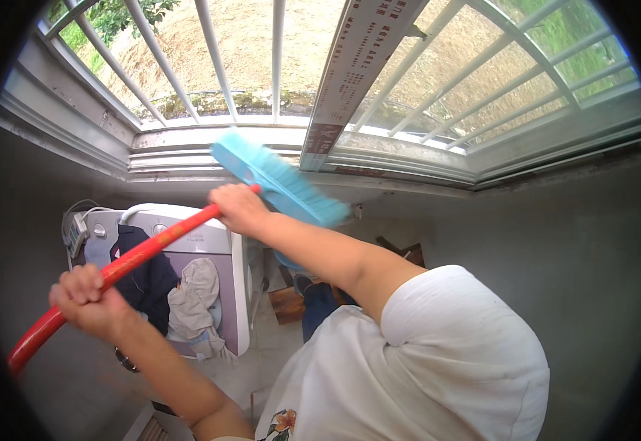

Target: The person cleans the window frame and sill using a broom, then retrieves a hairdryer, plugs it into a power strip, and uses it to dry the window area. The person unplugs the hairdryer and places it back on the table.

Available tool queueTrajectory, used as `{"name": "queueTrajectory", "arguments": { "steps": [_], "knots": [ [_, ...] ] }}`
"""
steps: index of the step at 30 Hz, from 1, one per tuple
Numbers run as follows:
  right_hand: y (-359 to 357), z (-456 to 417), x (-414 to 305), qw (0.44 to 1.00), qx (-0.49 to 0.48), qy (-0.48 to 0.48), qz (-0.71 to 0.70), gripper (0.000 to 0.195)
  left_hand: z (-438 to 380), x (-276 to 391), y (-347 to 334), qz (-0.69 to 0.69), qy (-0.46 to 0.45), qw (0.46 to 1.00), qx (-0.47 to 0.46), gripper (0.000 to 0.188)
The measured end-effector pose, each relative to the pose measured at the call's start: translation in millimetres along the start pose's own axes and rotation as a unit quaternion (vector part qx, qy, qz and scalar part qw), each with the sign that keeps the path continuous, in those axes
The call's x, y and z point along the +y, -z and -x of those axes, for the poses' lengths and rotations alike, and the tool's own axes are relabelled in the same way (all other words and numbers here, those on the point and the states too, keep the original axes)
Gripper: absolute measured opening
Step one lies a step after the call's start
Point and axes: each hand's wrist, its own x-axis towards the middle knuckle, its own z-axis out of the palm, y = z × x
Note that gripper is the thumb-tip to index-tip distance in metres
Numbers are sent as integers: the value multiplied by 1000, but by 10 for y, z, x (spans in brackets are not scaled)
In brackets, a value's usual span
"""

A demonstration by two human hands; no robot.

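A broom with a red handle point(152, 249) and a blue bristled head point(276, 179) is held slantwise across the view. My right hand point(239, 208) is closed round the handle just below the head. Farther down, at the left, my left hand point(91, 303) grips the same handle. The broom head, slightly blurred, is in front of the sill and lower track of a sliding window point(215, 160), with its bristles facing up and right. Whether it touches the frame I cannot tell.
White metal bars point(277, 60) stand outside the window. A washing machine point(237, 297) at the left bears a dark garment point(141, 281) and a grey cloth point(193, 292). Wooden boards point(287, 306) lie low near my feet. A grey wall point(563, 248) is at the right.
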Motion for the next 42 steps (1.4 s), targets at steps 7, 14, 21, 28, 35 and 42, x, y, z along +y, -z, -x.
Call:
{"name": "queueTrajectory", "arguments": {
  "steps": [7,14,21,28,35,42],
  "knots": [
    [454,403,-22,998,-17,45,39,16,503,11,308,53,6,998,-37,38],
    [702,739,-830,971,-118,174,-109,21,1269,1297,506,22,-44,998,-24,30],
    [813,1797,-531,917,-366,128,-98,23,2524,1256,800,24,96,969,225,13],
    [1179,1977,-18,890,-442,73,-90,21,2962,728,87,-158,419,893,31,70],
    [1699,1720,-114,949,-308,38,-59,19,3068,265,-130,-262,321,891,-183,68],
    [1791,2082,-134,927,-368,38,-65,22,3206,-49,-334,-4,312,950,29,24]
  ]
}}
